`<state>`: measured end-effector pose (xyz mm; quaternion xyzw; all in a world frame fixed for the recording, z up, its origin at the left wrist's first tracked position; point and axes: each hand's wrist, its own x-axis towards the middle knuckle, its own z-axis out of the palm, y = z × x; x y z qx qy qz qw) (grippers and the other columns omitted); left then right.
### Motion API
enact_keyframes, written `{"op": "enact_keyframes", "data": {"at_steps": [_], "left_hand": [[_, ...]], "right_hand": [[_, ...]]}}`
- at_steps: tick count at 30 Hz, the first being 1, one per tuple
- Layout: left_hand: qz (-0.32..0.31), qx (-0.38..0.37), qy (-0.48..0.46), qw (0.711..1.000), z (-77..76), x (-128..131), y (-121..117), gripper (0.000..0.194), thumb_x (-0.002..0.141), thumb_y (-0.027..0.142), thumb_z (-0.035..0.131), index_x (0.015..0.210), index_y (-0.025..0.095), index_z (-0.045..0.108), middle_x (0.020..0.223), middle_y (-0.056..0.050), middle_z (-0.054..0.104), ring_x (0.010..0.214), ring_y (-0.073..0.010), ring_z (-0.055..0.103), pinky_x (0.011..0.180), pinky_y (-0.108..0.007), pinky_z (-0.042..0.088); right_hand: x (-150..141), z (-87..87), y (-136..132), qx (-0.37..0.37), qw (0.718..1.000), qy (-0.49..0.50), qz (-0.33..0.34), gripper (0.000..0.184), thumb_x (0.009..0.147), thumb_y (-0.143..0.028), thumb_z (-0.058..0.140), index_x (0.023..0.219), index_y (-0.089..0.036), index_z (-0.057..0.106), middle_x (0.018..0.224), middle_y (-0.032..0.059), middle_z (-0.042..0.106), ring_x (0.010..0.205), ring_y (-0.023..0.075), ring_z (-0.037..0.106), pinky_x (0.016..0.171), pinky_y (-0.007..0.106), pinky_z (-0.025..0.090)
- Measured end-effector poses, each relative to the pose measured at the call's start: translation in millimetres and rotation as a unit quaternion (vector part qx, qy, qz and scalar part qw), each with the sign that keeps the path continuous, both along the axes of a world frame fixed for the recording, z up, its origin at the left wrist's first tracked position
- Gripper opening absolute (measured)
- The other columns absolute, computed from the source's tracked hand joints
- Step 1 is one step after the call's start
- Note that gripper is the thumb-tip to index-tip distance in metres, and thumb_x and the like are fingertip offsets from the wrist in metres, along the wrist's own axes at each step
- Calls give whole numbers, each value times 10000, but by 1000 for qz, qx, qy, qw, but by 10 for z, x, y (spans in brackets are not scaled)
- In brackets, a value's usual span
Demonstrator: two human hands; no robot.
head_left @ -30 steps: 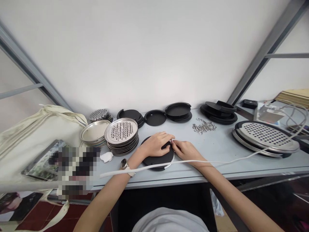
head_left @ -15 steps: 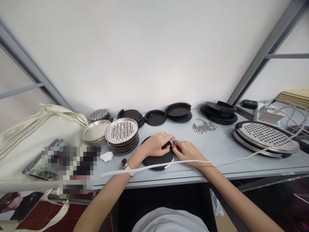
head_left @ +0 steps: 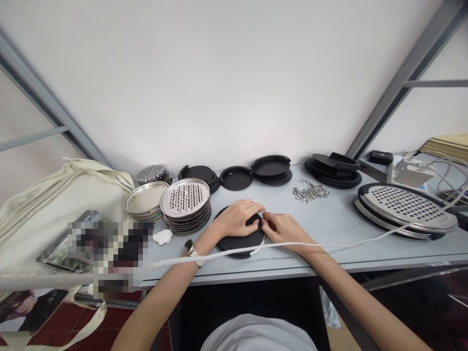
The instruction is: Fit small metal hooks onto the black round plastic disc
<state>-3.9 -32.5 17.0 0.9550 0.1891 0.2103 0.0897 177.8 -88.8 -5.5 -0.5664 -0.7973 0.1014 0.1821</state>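
A black round disc (head_left: pixel 239 243) lies on the table in front of me, with a curved silver edge showing along its right side. My left hand (head_left: pixel 238 219) rests over the disc's upper part, fingers bent and thumb at its far right rim, gripping it. At that same rim, my right hand (head_left: pixel 281 228) is closed in a pinch, its fingertips almost touching the left ones. A bit of something pale and shiny shows between the fingertips, too small to name. Behind them lies a pile of small silver metal hooks (head_left: pixel 310 191).
Left are stacked metal grater discs (head_left: pixel 185 197), plain metal discs (head_left: pixel 144 197) and a crumpled white piece (head_left: pixel 163 237). Black round holders (head_left: pixel 271 166) line the wall. Larger perforated discs (head_left: pixel 405 204) lie right. A white cable (head_left: pixel 343 246) crosses over my forearms.
The view has shifted very slightly. Both hands stay at the disc's rim in nearly the same pose, and the disc has not visibly moved.
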Motion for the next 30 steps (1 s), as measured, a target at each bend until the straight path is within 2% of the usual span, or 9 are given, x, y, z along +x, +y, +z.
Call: {"op": "enact_keyframes", "data": {"at_steps": [8,16,30], "left_hand": [[-7,8,-3,1000,13,6,-9,268,818,152,480,1084,165,499,985,-69,595,953,-201,535,865,-338,433],[-6,4,-2,1000,14,9,-13,256,826,154,465,1079,173,503,973,-66,604,936,-201,547,853,-340,436],[-6,16,1,1000,7,7,0,240,832,146,464,1067,166,506,972,-58,600,927,-193,534,855,-326,430]], "right_hand": [[-1,11,0,-1,999,38,15,199,875,-239,417,689,-200,476,584,-21,551,499,114,464,528,227,277],[3,-5,8,-10,999,39,32,164,883,-214,400,773,-191,519,617,-7,583,522,125,503,538,225,308],[30,-51,31,-3,999,5,33,305,965,-264,311,881,-170,588,764,56,683,648,164,622,607,239,353]]}}
